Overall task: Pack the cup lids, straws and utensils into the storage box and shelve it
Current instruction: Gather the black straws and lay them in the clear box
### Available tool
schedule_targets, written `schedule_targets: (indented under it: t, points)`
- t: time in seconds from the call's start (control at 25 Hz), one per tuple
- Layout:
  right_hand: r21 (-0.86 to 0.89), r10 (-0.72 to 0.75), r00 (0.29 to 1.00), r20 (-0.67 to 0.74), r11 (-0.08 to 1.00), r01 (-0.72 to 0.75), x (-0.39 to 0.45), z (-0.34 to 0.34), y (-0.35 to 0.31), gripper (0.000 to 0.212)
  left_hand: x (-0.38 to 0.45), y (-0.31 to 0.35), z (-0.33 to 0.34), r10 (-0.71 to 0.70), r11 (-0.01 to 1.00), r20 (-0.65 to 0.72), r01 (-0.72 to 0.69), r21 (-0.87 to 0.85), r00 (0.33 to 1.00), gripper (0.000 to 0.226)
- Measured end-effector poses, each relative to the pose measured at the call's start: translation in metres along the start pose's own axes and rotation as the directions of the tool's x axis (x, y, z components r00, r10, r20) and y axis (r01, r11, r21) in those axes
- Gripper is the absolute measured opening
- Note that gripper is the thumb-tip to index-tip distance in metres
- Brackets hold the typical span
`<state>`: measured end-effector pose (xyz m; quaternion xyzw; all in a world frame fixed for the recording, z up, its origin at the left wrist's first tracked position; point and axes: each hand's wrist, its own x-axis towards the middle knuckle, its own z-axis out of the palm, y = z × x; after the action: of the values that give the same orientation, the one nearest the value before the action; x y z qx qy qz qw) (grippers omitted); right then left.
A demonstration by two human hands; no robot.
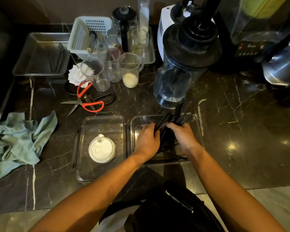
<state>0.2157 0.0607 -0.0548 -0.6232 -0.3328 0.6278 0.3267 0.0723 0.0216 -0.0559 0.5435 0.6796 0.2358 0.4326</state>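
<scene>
The step in hand is judged to be the packing of the straws. A bundle of black straws (170, 131) is gathered between both hands over the clear storage box (195, 121), which sits on the dark marble counter (241, 148) just in front of the blender jar (176, 81). The far ends of the straws fan out past the box's rear rim toward the blender; several loose straws lie across the box's near edge.

The left hand (147, 139) is pressed against the bundle's left side, fingers curled round it. The right hand (182, 136) is closed on the right side in the same manner. Both grips are narrow, and nothing else is held (the fingertips are hidden under the straws, so the exact closure cannot be told).

A second clear tray, probably the box's lid (100, 148), lies just beside the box on its left, touching or nearly so. A white cup lid (102, 150) rests in it, not in the box. No utensils can be identified with certainty.

The task is assessed as at an early to middle stage. The next move calls for the bundle to be squared and laid flat within the box walls, with the stray straws drawn in. The cup lid remains to be transferred.

Red-handled scissors (90, 101) and a green cloth (18, 139) lie well apart to the left.
</scene>
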Motion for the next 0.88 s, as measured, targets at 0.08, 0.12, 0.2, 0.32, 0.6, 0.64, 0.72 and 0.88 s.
schedule_targets:
  t: [0.08,0.12,0.2,0.32,0.6,0.64,0.72,0.88]
  points:
    - [-0.009,-0.003,1.000,-0.024,1.000,0.003,-0.002,-0.002,-0.002,0.011,0.000,-0.001,-0.004,-0.047,0.996,0.026,0.049,-0.075,0.999,0.020]
    - [-0.009,-0.006,0.999,-0.040,1.000,0.006,-0.003,-0.003,-0.004,0.010,0.000,-0.002,-0.007,-0.074,0.990,0.035,0.078,-0.115,0.997,0.019]
    - [-0.018,-0.026,0.998,-0.066,1.000,0.024,-0.003,-0.006,-0.004,0.012,0.000,-0.003,-0.011,-0.098,0.981,0.036,0.103,-0.167,0.995,0.018]
    - [-0.040,-0.066,0.994,-0.087,0.997,0.062,-0.002,-0.012,-0.002,0.019,0.001,-0.004,-0.015,-0.065,0.979,-0.017,0.060,-0.194,0.998,0.021]
    - [0.012,-0.145,0.978,-0.151,0.989,0.149,-0.003,-0.024,-0.005,0.014,-0.003,0.007,-0.028,0.074,0.977,-0.117,-0.096,-0.191,0.990,0.015]
    - [0.038,-0.152,0.976,-0.154,0.986,0.160,-0.004,-0.024,-0.006,0.011,-0.003,0.009,-0.030,0.083,0.972,-0.119,-0.107,-0.209,0.989,0.014]
    - [0.091,-0.163,0.975,-0.153,0.980,0.178,-0.005,-0.023,-0.008,0.009,-0.001,0.011,-0.032,0.067,0.956,-0.093,-0.091,-0.279,0.993,0.012]
    - [0.138,-0.177,0.977,-0.117,0.972,0.192,-0.004,-0.014,-0.015,0.013,0.004,0.007,-0.026,0.063,0.947,0.096,-0.029,-0.320,0.993,0.013]
